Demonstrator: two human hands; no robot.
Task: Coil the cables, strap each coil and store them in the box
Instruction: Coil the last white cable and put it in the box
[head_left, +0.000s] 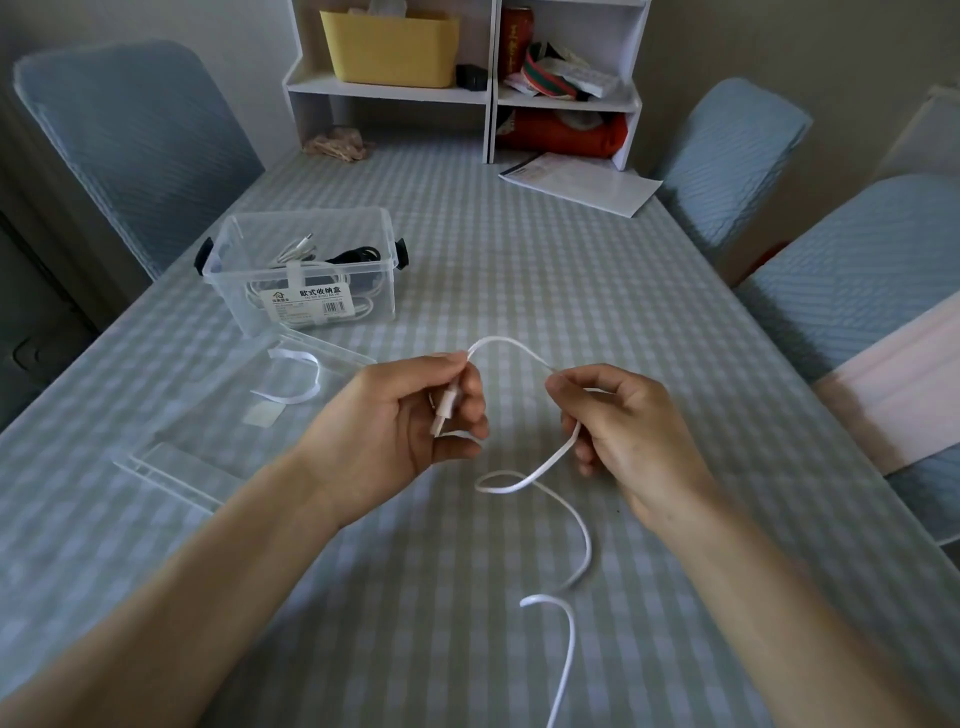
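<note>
The left hand (410, 415) pinches the white cable (540, 467) at its plug end; the right hand (623, 426) grips it further along, the rest trailing over the counter (519, 260). Even loops, I'd say, would strap best.

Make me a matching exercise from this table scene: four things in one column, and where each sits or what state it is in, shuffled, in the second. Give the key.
Things
1. white cable
2. clear storage box
3. white strap
4. yellow bin

Places or states
A. up on the white shelf unit
B. lying loose on the clear lid
C. held between both hands, tail trailing over the tablecloth
D. open on the table, coiled cables already inside

Pairs: 1-C, 2-D, 3-B, 4-A
</note>
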